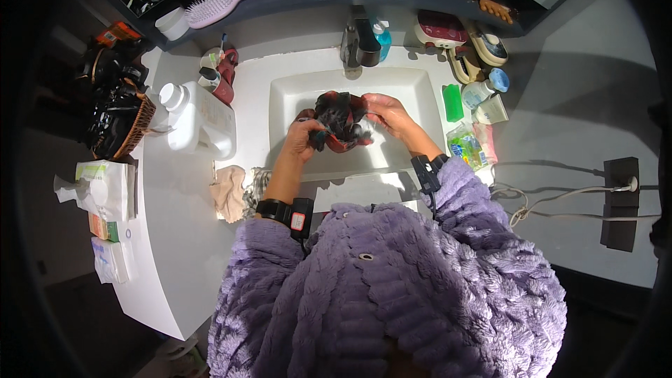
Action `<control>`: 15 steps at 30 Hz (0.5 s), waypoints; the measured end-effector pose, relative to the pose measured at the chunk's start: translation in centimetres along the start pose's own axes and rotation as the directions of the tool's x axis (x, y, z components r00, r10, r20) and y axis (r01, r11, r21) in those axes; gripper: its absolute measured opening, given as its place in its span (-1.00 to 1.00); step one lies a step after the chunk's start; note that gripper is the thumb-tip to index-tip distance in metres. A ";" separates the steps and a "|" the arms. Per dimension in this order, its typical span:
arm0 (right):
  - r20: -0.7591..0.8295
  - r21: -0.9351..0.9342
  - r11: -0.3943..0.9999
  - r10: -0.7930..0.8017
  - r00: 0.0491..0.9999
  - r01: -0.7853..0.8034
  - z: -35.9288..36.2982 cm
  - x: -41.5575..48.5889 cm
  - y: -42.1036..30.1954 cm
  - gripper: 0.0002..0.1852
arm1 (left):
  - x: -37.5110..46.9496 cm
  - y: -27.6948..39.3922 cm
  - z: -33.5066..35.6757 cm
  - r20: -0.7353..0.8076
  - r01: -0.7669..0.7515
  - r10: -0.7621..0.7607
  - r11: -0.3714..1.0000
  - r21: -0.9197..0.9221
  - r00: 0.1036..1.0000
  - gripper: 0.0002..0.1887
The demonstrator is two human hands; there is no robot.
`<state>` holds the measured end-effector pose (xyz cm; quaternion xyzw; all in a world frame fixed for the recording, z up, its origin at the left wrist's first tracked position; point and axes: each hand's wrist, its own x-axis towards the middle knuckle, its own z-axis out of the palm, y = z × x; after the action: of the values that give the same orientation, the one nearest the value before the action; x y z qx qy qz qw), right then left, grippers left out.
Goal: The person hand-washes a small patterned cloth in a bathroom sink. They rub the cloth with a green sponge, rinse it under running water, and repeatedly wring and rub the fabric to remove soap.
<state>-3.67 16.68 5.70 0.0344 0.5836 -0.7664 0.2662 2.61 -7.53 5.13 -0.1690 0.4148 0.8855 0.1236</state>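
A bunched dark cloth with red parts (338, 118) hangs between my hands, over the basin of a white sink (294, 163). My left hand (305, 136) grips its left side, fingers curled into the folds. On the other side, my right hand (386, 112) pinches the red edge. The cloth looks wet and crumpled; its full shape cannot be told. Behind it stands a dark faucet (362, 39), its spout pointing toward the basin.
Left of the basin are a large white jug (202, 121), a beige cloth (229, 191) and a red cup (224, 92). At right lie a green block (452, 103), a pump bottle (476, 94) and a plastic packet (464, 148). A blue soap bottle (384, 42) stands beside the faucet.
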 end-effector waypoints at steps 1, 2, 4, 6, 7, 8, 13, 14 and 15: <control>0.057 -0.061 0.995 -0.078 0.995 0.081 0.2 -0.8 -0.9 -0.65 | -0.5 0.4 0.3 -0.001 -0.026 0.026 0.990 0.137 1.000 -0.63; 0.089 -0.124 0.981 -0.135 0.987 0.146 0.5 -1.5 -1.9 -0.64 | -0.9 0.7 0.9 -0.051 -0.039 0.058 0.948 0.317 0.997 -0.48; 0.145 -0.248 0.919 -0.278 0.950 0.307 1.4 -3.0 -3.9 -0.63 | -1.8 1.5 2.0 0.065 -0.165 0.152 0.915 0.367 0.986 -0.40; 0.150 -0.329 0.874 -0.327 0.933 0.359 2.4 -4.3 -6.0 -0.63 | -2.6 2.2 2.7 0.144 -0.254 0.212 0.857 0.447 0.967 -0.33; 0.187 -0.342 0.839 -0.380 0.906 0.422 2.9 -4.9 -7.0 -0.64 | -2.8 2.7 2.9 0.190 -0.282 0.216 0.833 0.476 0.958 -0.34; 0.220 -0.346 0.802 -0.434 0.874 0.486 3.4 -5.5 -8.0 -0.62 | -3.0 3.2 2.9 0.221 -0.295 0.208 0.807 0.511 0.953 -0.34; 0.193 -0.285 0.825 -0.449 0.873 0.487 5.3 -7.6 -12.6 -0.62 | -3.2 4.7 2.3 0.121 -0.280 0.284 0.631 0.723 0.951 -0.43; 0.201 -0.251 0.837 -0.447 0.872 0.487 5.6 -7.7 -13.4 -0.62 | -3.1 5.1 2.3 0.077 -0.217 0.288 0.496 0.841 0.955 -0.50; 0.141 -0.247 0.869 -0.405 0.903 0.428 5.9 -7.9 -14.2 -0.62 | -3.1 5.3 2.7 0.094 -0.289 0.364 0.530 0.797 0.927 -0.54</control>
<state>-1.78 16.68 22.93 -0.1618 0.6648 -0.7191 0.1215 2.99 -9.02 11.63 -0.0521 0.7952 0.6041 0.0006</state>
